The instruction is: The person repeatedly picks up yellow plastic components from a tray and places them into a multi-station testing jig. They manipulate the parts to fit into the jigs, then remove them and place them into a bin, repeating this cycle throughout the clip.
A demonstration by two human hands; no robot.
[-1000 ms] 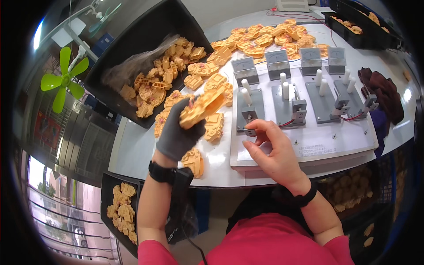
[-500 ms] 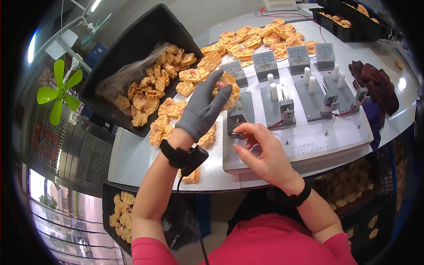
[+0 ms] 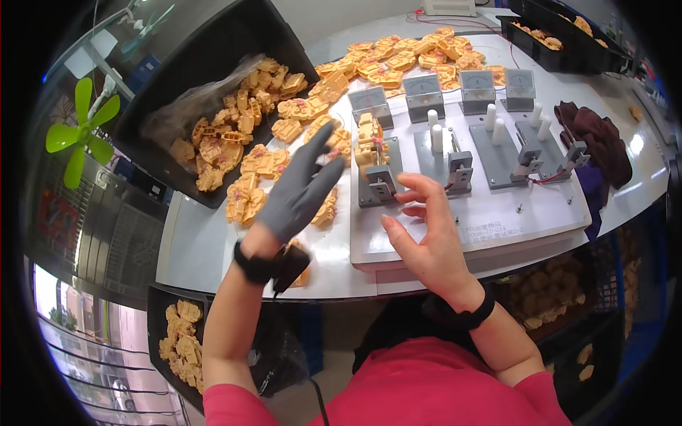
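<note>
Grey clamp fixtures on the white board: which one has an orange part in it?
The leftmost grey clamp fixture, nearest the gloved left hand, holds an orange plastic part. The other three show only bare white pegs.

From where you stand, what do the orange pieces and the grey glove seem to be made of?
The orange pieces look like moulded plastic: one even matt colour, with ribbed, grid-like shapes. The grey glove on the left hand looks like knit fabric: soft, dull, close-fitting. Whether it has a coating, I cannot tell.

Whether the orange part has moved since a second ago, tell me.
Yes: rightward, out of the gloved left hand onto the leftmost fixture of the white board; orange part.
</note>
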